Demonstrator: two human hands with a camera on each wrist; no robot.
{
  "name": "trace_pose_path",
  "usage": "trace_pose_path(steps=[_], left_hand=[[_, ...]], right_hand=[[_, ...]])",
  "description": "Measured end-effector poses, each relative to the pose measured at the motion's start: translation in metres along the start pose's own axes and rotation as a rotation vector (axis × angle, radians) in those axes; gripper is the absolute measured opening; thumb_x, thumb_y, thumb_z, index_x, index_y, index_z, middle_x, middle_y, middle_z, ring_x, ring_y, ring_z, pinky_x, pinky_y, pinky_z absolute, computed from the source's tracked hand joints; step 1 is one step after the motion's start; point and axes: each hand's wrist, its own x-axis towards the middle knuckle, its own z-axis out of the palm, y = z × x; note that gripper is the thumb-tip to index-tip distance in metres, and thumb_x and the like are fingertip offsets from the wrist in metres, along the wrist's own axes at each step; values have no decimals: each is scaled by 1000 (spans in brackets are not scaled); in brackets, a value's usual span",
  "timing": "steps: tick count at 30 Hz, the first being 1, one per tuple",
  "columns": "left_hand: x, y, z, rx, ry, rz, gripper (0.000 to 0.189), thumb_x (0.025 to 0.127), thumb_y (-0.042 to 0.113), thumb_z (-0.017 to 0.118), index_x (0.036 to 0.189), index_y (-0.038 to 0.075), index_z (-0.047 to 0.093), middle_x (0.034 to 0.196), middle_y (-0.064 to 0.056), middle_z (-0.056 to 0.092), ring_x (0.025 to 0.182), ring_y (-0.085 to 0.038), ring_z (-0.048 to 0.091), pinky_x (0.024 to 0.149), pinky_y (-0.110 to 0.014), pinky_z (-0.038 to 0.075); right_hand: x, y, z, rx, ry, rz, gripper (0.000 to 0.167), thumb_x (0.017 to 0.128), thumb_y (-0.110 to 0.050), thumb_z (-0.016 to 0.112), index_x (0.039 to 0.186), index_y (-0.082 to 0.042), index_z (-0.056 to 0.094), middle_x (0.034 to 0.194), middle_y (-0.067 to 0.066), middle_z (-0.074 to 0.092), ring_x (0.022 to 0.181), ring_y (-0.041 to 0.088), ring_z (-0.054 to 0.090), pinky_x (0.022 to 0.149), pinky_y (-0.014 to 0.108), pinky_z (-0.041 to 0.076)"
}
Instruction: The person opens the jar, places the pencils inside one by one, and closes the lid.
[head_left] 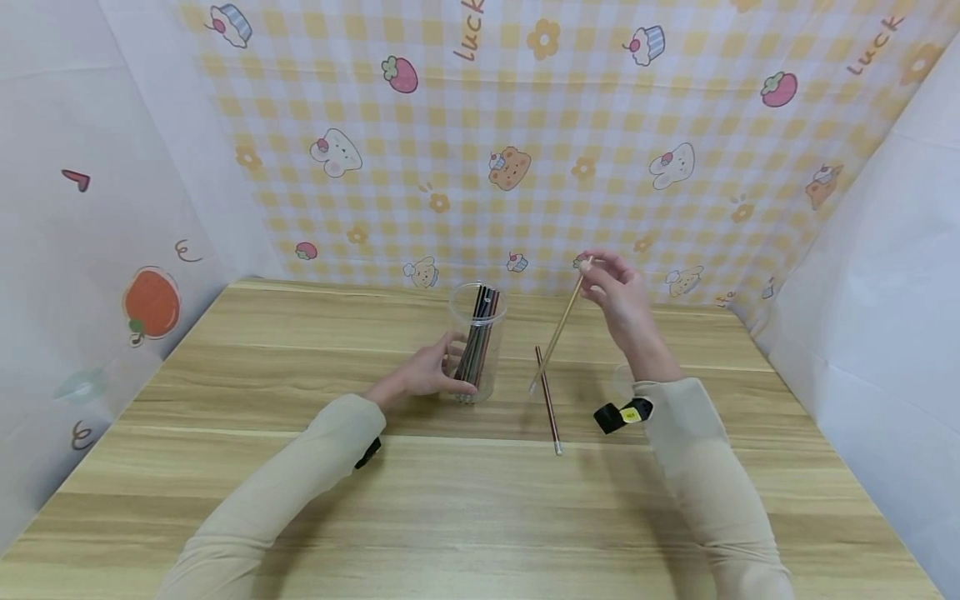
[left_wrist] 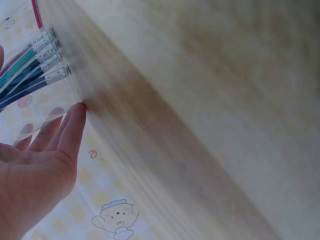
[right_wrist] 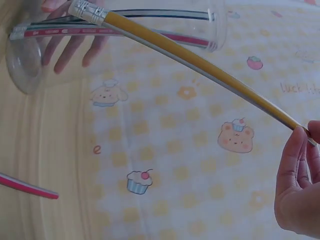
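Observation:
A clear plastic cup [head_left: 491, 358] stands on the table with several dark, green and red pencils [left_wrist: 22, 70] leaning in it, their eraser ends down. My left hand [head_left: 431, 367] grips the cup low on its left side, thumb in front and fingers behind; in the left wrist view the left hand [left_wrist: 45, 160] curves around the see-through wall. To the right of the cup, my right hand [head_left: 618, 292] pinches a yellow pencil [right_wrist: 185, 57] near its upper end. That pencil slants down to the left, eraser end lowest. Below it, a dark red pencil [head_left: 550, 408] lies on the table.
A clear round piece [head_left: 622, 381] lies on the wooden table [head_left: 465, 517], partly behind the right wrist. A checked yellow cloth [head_left: 465, 225] hangs along the table's back edge, and white sheets [head_left: 870, 275] flank both sides.

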Motion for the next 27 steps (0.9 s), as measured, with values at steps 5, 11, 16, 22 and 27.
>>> trace_pose_path(steps=[5,11,16,22,27], left_hand=[[0,0,0,-6,2,1,79,67,24,78,128,13,28,123,-19,46,109,-30,47,93,-42,34],[-1,1,1,-6,4,9,80,66,24,78,128,13,28,122,-20,47,108,-30,47,93,-42,34],[-1,1,1,-2,5,13,80,66,24,78,127,12,28,122,-20,47,109,-29,47,93,-41,34],[0,0,0,-2,6,7,80,66,25,78,127,13,28,122,-20,47,109,-29,47,93,-42,34],[0,0,0,5,6,3,81,66,26,78,128,13,28,123,-19,47,109,-29,47,92,-42,34]], right_hand=[[-2,-8,4,50,-6,-36,16,82,4,58,93,-6,61,87,6,60,65,11,52,58,20,46],[-3,-18,9,112,-23,-86,15,82,6,57,94,-4,58,79,7,59,64,13,53,56,19,46],[-3,-27,13,166,-16,-119,17,79,5,61,92,-5,61,76,4,53,62,13,52,54,19,46],[-4,-36,17,212,-3,-168,16,77,6,63,90,-4,61,75,5,53,61,13,50,52,19,46],[-6,-41,20,245,23,-187,17,75,6,65,90,-3,61,76,6,52,61,13,50,51,19,45]])
